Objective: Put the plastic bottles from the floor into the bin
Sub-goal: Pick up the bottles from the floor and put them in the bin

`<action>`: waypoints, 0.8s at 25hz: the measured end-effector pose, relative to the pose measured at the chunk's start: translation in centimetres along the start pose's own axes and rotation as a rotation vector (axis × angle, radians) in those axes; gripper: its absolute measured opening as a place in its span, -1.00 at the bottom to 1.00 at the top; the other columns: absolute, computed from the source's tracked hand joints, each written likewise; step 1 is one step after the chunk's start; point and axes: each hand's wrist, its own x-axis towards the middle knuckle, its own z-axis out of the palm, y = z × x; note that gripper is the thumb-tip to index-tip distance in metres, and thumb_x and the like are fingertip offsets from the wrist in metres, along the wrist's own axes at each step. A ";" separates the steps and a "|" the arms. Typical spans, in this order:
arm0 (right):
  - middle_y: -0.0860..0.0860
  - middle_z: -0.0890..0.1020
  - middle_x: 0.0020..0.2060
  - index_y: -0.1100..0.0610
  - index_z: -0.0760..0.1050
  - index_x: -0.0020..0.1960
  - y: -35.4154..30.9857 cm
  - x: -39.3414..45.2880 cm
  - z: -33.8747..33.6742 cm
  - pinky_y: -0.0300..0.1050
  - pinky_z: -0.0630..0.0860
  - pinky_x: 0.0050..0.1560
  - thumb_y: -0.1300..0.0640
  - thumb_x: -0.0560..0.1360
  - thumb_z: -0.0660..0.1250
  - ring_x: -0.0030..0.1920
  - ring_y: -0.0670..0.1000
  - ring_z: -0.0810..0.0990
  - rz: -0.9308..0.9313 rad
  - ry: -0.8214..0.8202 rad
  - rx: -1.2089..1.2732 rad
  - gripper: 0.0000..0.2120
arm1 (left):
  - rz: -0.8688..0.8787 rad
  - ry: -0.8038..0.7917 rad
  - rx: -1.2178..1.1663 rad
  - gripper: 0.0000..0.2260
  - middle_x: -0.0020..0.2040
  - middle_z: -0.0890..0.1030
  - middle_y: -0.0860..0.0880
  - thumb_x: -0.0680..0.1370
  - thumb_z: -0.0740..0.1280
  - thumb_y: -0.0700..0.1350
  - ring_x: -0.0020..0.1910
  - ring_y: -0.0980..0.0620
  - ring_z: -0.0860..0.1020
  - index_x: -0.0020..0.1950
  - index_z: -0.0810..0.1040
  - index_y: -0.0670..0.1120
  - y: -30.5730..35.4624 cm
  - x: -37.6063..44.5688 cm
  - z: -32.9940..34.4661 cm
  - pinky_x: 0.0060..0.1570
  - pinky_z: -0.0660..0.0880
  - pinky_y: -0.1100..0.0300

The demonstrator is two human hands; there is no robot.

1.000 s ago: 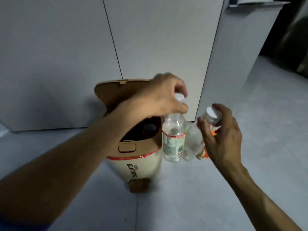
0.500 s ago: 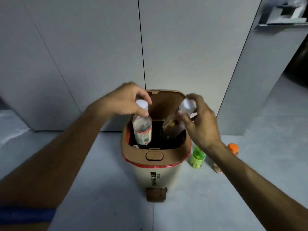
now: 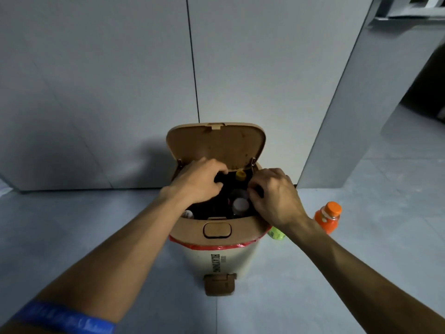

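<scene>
Brown plastic rims the open pedal bin, and we hold both hands over its dark mouth. Our left hand curls palm-down at the left side, our right hand bends over the right rim; both have fingers curled, but we cannot tell whether either grips anything. Bottles sit inside: a yellow cap and a pale cap show. An orange bottle and a green bottle stand on the grey floor just right of the bin. Grey wall panels rise behind.
</scene>
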 end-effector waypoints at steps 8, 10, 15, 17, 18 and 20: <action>0.04 0.67 -0.06 0.11 0.59 -0.04 11.0 -7.6 0.8 -0.10 0.39 -0.07 0.24 0.41 0.34 -0.10 0.15 0.56 0.263 0.317 0.128 -0.85 | 0.281 0.081 -0.109 -0.72 0.19 0.65 0.00 0.50 0.32 -0.10 0.15 -0.06 0.59 0.20 0.58 -0.02 14.9 3.0 3.6 0.12 0.52 0.04; 0.08 0.66 0.00 0.13 0.57 0.04 14.2 -9.0 1.4 -0.10 0.39 -0.11 0.26 0.42 0.37 -0.07 0.19 0.56 0.346 0.275 0.131 -0.79 | 0.260 0.038 -0.050 -0.71 0.20 0.61 -0.03 0.50 0.30 -0.10 0.17 -0.12 0.55 0.22 0.53 -0.04 18.3 3.4 7.4 0.08 0.51 0.03; 0.15 0.45 0.39 0.08 0.35 0.39 19.2 -9.8 2.5 0.16 0.50 0.15 0.19 0.41 0.43 0.24 0.29 0.49 0.461 0.117 0.045 -0.43 | -0.046 -0.212 0.090 -0.35 0.55 0.15 -0.15 0.46 0.36 -0.20 0.49 -0.21 0.17 0.50 0.19 -0.06 18.0 5.0 16.6 0.37 0.30 -0.14; 0.15 0.29 0.52 0.05 0.21 0.50 20.0 -9.6 3.1 0.25 0.45 0.26 0.16 0.45 0.44 0.39 0.31 0.38 0.449 0.022 0.043 -0.31 | -0.106 -0.258 0.115 -0.22 0.61 -0.04 -0.12 0.46 0.40 -0.25 0.55 -0.21 0.02 0.56 0.05 -0.03 16.4 5.7 18.7 0.43 0.21 -0.15; 0.14 0.25 0.55 0.06 0.19 0.51 20.3 -9.4 3.4 0.26 0.44 0.29 0.16 0.47 0.43 0.42 0.30 0.35 0.434 -0.030 0.051 -0.30 | -0.109 -0.247 0.130 -0.22 0.60 -0.02 -0.12 0.46 0.42 -0.25 0.54 -0.21 0.05 0.56 0.06 -0.03 16.0 5.9 19.3 0.41 0.25 -0.12; 0.11 0.27 0.54 0.08 0.25 0.49 20.6 -9.1 3.9 0.24 0.50 0.26 0.20 0.47 0.42 0.39 0.30 0.40 0.405 -0.092 0.047 -0.35 | -0.079 -0.175 0.150 -0.33 0.51 0.21 -0.14 0.45 0.44 -0.25 0.43 -0.18 0.26 0.49 0.23 -0.08 15.8 6.2 19.6 0.28 0.41 -0.02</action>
